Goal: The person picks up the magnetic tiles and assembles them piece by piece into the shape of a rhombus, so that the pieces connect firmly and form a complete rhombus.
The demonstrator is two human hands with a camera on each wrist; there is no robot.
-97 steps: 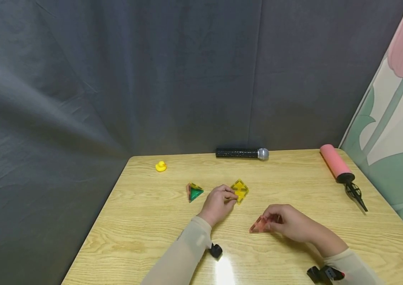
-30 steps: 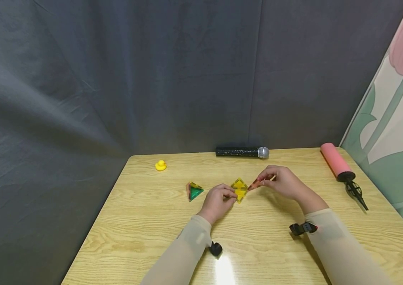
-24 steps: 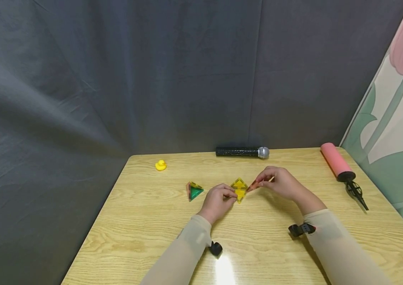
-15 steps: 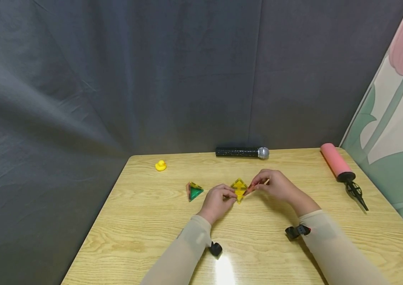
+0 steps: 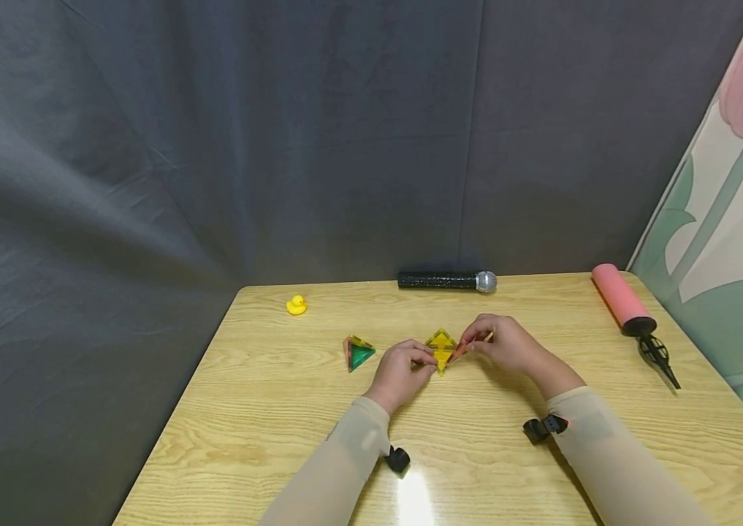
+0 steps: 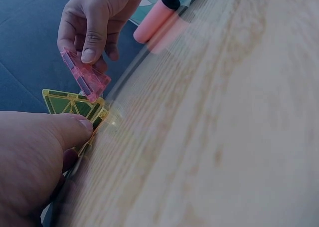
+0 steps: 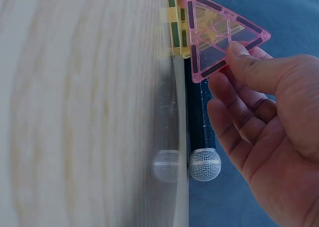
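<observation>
In the head view my left hand (image 5: 400, 374) pinches yellow triangular magnetic tiles (image 5: 440, 340) at mid-table, which together outline a diamond. The left wrist view has the thumb lying across the yellow tile (image 6: 60, 103), the other fingers mostly hidden below. My right hand (image 5: 508, 343) pinches a pinkish-red triangular magnetic tile (image 7: 219, 30) between thumb and fingers. That tile is held tilted, its lower edge right at the right-hand side of the yellow piece. Left of both hands sits a small joined shape (image 5: 359, 355) of green, yellow and red triangular tiles.
A yellow rubber duck (image 5: 296, 305) stands at the back left of the wooden table (image 5: 266, 438). A black microphone (image 5: 443, 281) lies along the back edge. Far right lies a pink balloon pump (image 5: 621, 296) with a black nozzle. A dark curtain (image 5: 345, 146) hangs behind.
My right hand has carried the red tile from the front right up to the yellow tiles, then slightly left and down against their side. My left hand has stayed in place.
</observation>
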